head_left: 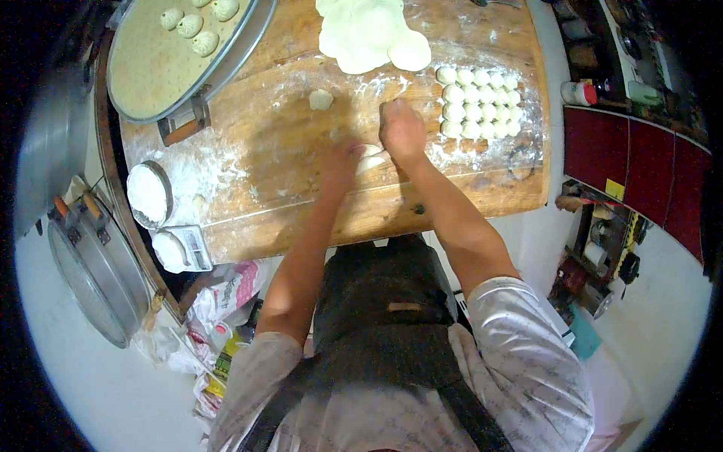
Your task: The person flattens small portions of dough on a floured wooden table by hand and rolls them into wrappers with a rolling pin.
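Pale dough [369, 160] lies on the floured wooden table between my hands, partly covered by them. My left hand [343, 167] is at its left edge; its fingers are smeared by motion. My right hand [402, 129] is closed in a fist just right of and above the dough; whatever it may grip is hidden. Beyond my hands sits a small flattened dough piece [321, 99]. A pile of overlapping thin dough rounds [361, 38] lies at the far side. To the right, small dough balls [482, 105] stand in tight rows.
A large round steamer tray [139, 90] holding several pleated buns [190, 25] takes up the far left corner. Near the left edge are a bowl of white flour [147, 194] and a scale [197, 247] with a white container. The wooden table [467, 181] ends close to my apron.
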### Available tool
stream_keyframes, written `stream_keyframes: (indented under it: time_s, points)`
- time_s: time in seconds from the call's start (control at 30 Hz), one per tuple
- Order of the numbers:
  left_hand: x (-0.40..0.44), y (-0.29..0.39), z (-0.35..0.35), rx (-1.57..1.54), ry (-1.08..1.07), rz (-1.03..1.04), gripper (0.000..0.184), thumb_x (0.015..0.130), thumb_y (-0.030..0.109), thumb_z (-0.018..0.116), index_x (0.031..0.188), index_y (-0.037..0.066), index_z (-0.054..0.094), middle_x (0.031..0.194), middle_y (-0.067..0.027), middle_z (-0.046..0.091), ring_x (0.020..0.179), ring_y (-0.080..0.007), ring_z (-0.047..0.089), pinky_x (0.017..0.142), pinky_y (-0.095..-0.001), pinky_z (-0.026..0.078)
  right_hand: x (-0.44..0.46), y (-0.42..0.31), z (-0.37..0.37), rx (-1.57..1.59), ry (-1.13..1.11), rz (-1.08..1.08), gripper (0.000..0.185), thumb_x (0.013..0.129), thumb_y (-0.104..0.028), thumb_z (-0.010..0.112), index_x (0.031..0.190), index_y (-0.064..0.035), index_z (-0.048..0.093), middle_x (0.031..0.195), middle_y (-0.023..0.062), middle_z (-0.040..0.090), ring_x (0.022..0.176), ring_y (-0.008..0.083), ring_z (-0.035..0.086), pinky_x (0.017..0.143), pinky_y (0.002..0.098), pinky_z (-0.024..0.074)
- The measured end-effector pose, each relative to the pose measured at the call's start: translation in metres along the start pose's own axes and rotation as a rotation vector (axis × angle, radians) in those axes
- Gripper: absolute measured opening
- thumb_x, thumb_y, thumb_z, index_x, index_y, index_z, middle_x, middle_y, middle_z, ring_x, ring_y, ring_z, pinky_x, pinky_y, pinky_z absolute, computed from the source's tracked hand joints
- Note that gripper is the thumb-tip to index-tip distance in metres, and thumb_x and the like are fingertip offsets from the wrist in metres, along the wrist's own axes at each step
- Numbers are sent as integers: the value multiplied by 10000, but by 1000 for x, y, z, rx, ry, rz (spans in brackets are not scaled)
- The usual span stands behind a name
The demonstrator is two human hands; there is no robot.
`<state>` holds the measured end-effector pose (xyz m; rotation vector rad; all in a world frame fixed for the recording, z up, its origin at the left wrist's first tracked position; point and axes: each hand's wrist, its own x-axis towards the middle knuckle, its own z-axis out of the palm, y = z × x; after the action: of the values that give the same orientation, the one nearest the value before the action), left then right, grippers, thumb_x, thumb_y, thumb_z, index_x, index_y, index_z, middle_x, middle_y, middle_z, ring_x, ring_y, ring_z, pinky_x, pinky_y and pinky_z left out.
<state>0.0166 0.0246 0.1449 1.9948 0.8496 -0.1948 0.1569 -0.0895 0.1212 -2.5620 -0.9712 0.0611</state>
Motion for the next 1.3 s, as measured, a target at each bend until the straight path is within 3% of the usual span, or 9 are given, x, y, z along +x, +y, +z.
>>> stream_keyframes:
  time_s: [0.2, 0.43, 0.53, 0.6, 0.63, 0.8, 1.13, 1.23, 1.3]
  points:
    - [-3, -102, 25, -622, 184, -217, 281, 893, 233, 714, 1137, 97, 746, 1096, -180, 739, 936, -324, 703, 839, -421, 537, -87, 26, -25, 2, -97, -72, 67, 849, -43, 602, 902, -80, 618, 884, 157, 594, 889, 388, 611, 755, 508, 477]
    - [18, -46, 3, 363, 35, 229, 384, 853, 271, 722, 1217, 146, 736, 1129, -195, 730, 998, -369, 697, 881, -475, 543, -45, 18, 0, 7, 52, -14, 188, 826, -76, 603, 992, -95, 690, 935, 162, 649, 905, 388, 640, 806, 524, 499]
    - [29, 6, -17, 334, -197, 181, 380, 891, 227, 703, 1266, 160, 702, 1184, -157, 709, 1045, -391, 673, 955, -492, 519, -107, 31, -9, 36, 29, -59, 133, 799, -41, 622, 907, -118, 638, 919, 96, 593, 937, 346, 580, 789, 475, 414]
    - [41, 23, -11, -563, 51, -27, 363, 901, 196, 711, 1244, 80, 687, 1124, -162, 708, 1015, -386, 678, 957, -470, 514, -107, 29, -17, 67, 0, -31, 145, 791, -44, 628, 910, -126, 639, 920, 83, 589, 946, 335, 578, 801, 472, 405]
    - [42, 25, -14, -555, 57, -21, 363, 901, 196, 711, 1244, 80, 687, 1124, -162, 708, 1015, -386, 678, 957, -470, 514, -106, 27, -21, 95, -43, -1, 156, 783, -47, 635, 912, -134, 640, 922, 70, 585, 954, 324, 576, 813, 469, 396]
    - [58, 32, -46, 199, 536, 210, 436, 874, 208, 768, 1249, 22, 645, 1246, -190, 620, 1141, -363, 599, 978, -473, 490, -108, 35, 2, 76, -40, 97, 41, 788, -108, 647, 819, -134, 643, 951, 99, 597, 907, 347, 589, 786, 496, 427]
    - [16, -18, -41, 416, 276, 399, 349, 770, 87, 749, 1105, 48, 662, 1131, -188, 567, 1084, -413, 542, 953, -465, 474, -115, 37, 4, -67, 161, -96, 64, 819, -141, 652, 882, -133, 658, 1057, 114, 636, 1035, 375, 612, 862, 542, 461]
    - [-11, -25, -41, 490, 236, 367, 319, 781, 103, 752, 1083, 51, 661, 1145, -178, 560, 1095, -410, 531, 973, -481, 458, -112, 41, 1, 377, 12, 72, 91, 828, -151, 656, 915, -136, 680, 1092, 140, 640, 1139, 391, 591, 884, 550, 462]
    - [-18, -21, -39, 391, 246, 258, 365, 808, 172, 765, 1137, 65, 648, 1233, -201, 558, 1180, -432, 510, 1038, -512, 425, -119, 40, 2, -18, -6, -90, 111, 834, -144, 651, 935, -131, 693, 1077, 157, 632, 1166, 407, 582, 876, 565, 461]
